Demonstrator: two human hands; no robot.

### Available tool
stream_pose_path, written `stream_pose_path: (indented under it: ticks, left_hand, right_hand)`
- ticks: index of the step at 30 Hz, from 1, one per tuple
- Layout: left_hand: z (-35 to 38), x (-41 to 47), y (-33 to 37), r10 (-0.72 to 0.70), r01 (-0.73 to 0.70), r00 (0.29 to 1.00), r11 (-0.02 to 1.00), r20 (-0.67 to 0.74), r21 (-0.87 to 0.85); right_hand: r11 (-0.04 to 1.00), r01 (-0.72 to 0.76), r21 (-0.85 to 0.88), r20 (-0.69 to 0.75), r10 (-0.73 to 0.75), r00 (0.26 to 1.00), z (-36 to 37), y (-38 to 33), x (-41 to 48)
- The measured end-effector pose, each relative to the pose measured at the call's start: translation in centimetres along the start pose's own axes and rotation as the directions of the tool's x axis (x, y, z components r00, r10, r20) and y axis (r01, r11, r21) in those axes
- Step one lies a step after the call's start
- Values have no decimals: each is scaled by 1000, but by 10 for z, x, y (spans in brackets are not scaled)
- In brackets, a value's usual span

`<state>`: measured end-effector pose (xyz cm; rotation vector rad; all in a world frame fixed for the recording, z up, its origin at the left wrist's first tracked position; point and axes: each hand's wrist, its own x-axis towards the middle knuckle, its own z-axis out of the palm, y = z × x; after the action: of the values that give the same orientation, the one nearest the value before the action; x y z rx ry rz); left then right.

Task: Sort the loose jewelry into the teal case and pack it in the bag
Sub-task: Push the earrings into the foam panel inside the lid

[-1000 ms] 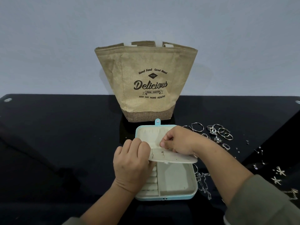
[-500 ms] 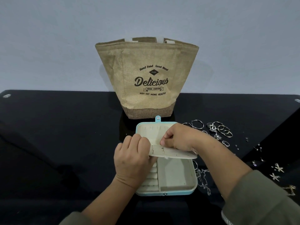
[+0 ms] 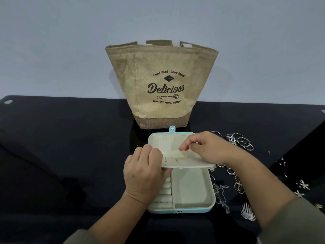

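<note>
The left hand (image 3: 142, 175) hides part of the open teal case (image 3: 193, 210) before the bag (image 3: 158, 110), gripping its cream flap (image 3: 191, 162), which bears perhaps two earrings (image 3: 176, 160). The right hand (image 3: 209, 148) has an unclear grip. Loose jewelry (image 3: 241, 141) lies to the right.

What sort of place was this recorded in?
Likely a plain home or staged tabletop setup, not a shop: a glossy black table against a bare pale wall, holding a burlap bag, a teal jewelry case and loose jewelry.
</note>
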<state>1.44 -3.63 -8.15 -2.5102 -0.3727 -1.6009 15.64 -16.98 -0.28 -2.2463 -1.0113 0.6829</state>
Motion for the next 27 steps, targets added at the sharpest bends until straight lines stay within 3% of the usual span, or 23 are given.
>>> stream_pose_path:
  ticks: [4,17,20,23,25,27]
  left_hand:
    - [-1,-3,-1,3,-3,1000,1000,13,-16]
    - [-1,-2,0,-41,48,998,990,55,-129]
    - [4,4,-5,-81,121,983,960,164,-252]
    - [11,10,-15,-108,255,923,891,370,-375]
    - [13,16,-25,-89,332,862,844,500,-422]
    - [13,27,-34,-60,410,770,809,635,-421]
  right_hand:
    - [999,8,-51,113,-2,994,2,-2,-2]
    - [999,6,-36,262,3,965,-5,-2,4]
    - [964,-13,266,131,-23,991,-14,13,-7]
    - [854,102,510,-32,-100,994,-13,28,-18]
    - [824,173,539,-154,-105,982,-6,34,-15]
    - [865,197,462,-292,-61,954,-1,37,-5]
